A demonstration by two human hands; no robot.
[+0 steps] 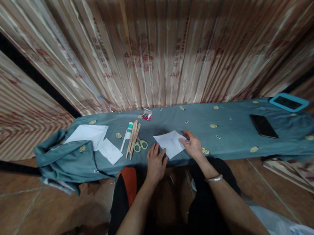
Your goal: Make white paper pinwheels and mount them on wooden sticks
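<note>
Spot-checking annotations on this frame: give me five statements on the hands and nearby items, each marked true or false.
1. The right hand touches the white paper between both hands. True.
2. The silver bracelet is on the left arm. False: it is on the right arm.
3. The scissors lie right of the black phone. False: they lie left of it.
4. The wooden sticks lie beside the scissors. True.
5. The small red box is closed. False: it is open.
</note>
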